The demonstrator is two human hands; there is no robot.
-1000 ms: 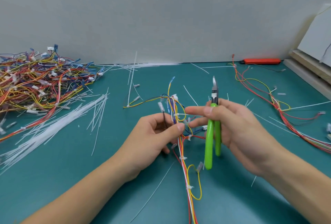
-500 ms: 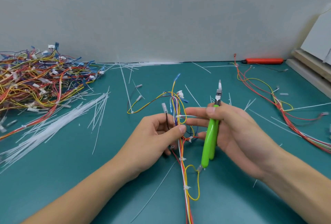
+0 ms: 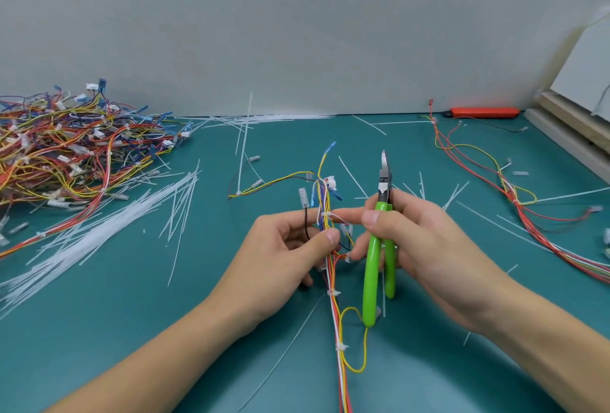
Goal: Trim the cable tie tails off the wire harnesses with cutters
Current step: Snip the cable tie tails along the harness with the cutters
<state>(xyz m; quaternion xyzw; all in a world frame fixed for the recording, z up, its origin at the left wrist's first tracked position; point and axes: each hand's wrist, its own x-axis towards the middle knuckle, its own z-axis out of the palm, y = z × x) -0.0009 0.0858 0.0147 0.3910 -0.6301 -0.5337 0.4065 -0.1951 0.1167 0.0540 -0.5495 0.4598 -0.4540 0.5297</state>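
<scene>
Teal mat [image 3: 132, 330] (tie offcuts strewn), grey wall; left hand [image 3: 280, 257] pinches harness [image 3: 333, 280], right hand [image 3: 425, 247] grips cutters [image 3: 379, 247].

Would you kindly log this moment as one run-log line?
left hand: pinches wire harness | right hand: holds green cutters, blades up, off the harness | cut: not underway

Left hand [image 3: 284, 251] pinches wire harness [image 3: 331, 280]; right hand [image 3: 425, 247] holds green cutters [image 3: 379, 247], blades up.
</scene>
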